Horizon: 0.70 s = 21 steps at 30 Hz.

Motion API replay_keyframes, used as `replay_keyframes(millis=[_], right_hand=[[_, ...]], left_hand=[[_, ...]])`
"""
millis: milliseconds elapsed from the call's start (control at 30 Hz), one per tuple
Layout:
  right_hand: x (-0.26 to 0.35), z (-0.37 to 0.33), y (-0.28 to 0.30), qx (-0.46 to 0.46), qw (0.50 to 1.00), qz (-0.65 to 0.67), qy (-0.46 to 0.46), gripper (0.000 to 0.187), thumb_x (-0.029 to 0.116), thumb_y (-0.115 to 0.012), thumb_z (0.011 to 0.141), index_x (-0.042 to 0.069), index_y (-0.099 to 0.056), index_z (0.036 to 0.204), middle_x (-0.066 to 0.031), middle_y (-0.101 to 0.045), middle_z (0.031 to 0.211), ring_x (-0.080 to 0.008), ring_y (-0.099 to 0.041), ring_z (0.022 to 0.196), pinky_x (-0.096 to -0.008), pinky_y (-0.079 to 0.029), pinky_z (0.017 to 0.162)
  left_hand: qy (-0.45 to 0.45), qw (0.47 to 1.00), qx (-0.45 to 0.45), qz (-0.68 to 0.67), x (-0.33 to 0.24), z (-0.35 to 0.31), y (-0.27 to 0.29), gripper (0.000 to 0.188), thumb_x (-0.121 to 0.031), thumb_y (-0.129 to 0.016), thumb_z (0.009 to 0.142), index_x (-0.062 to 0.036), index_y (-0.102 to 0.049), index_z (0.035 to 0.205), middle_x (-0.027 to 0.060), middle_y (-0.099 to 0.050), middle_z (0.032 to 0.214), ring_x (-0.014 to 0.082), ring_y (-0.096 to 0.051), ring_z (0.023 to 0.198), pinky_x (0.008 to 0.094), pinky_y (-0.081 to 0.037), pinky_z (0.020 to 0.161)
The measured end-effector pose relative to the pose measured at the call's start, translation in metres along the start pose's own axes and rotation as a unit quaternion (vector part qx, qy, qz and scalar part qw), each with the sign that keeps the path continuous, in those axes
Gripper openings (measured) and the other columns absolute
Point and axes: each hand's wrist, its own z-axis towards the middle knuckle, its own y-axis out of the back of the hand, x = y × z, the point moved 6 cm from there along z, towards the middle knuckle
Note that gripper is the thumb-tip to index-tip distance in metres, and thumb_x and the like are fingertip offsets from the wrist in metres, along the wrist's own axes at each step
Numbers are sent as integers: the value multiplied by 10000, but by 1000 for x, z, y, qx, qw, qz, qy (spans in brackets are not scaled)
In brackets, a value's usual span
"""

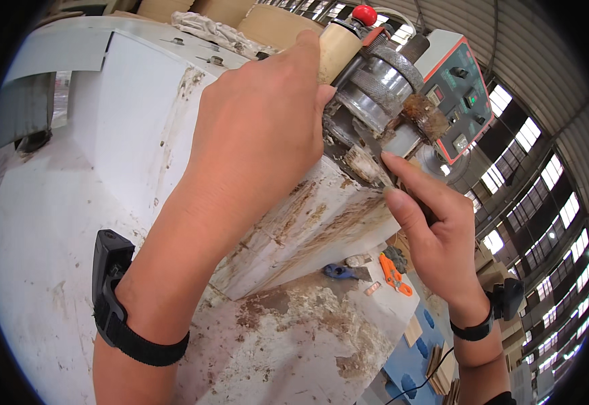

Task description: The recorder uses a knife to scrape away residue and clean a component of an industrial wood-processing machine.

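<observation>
At the top of a white, glue-stained machine [294, 223], my left hand [260, 115] closes around a cream-coloured roller [340, 48]. Its thumb shows at the roller's lower end, while most of the fingertips are hidden. Beside it are knurled metal rollers [375, 88] and a rusty, caked cylinder [426, 116]. Below these, my right hand [436, 236] pinches a thin, dark metal strip [370, 140] between thumb and index finger. The strip lies against a crusted pale lump [364, 164] at the machine's edge. The right hand's other fingers are curled and mostly hidden.
A red ball knob [364, 15] tops the mechanism. To its right stands a control panel [458, 94] with knobs and a lit green switch. Below lie orange-handled scissors [394, 275] and a blue tool [338, 271] on the stained white surface [294, 344].
</observation>
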Motion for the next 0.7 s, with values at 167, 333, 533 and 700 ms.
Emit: replay_keyframes(millis=[167, 333, 533, 700], right_hand=[[-15, 8, 2, 78, 955, 205, -198, 339, 167, -667, 958, 33, -661, 1269, -9, -585, 697, -74, -506, 635, -265, -424, 579], [-21, 17, 10, 166, 892, 325, -267, 429, 250, -627, 987, -31, -604, 1310, 23, -524, 663, -25, -434, 438, -195, -300, 381], [-29, 27, 15, 223, 864, 362, -271, 452, 289, -663, 964, -12, -622, 1298, 8, -556, 690, -34, -438, 442, -203, -285, 366], [-29, 23, 15, 250, 911, 250, -212, 385, 262, -681, 954, 48, -666, 1274, 12, -562, 697, -21, -460, 527, -199, -339, 453]], left_hand=[[5, 1000, 2, 0, 0, -1, 0, 452, -130, -646, 921, 9, -532, 1335, 238, -644, 804, 423, -621, 739, 461, -473, 661], [19, 1000, 8, 6, 0, 0, -1, 464, -132, -649, 928, -16, -528, 1361, 247, -659, 864, 426, -634, 772, 428, -497, 698], [41, 998, 33, 24, -2, 1, 0, 445, -143, -642, 942, -17, -534, 1354, 250, -667, 898, 422, -642, 790, 409, -506, 722], [3, 1000, 8, 15, -2, 1, -3, 263, -163, -622, 927, -4, -547, 1122, 187, -656, 756, 399, -642, 733, 496, -483, 654]])
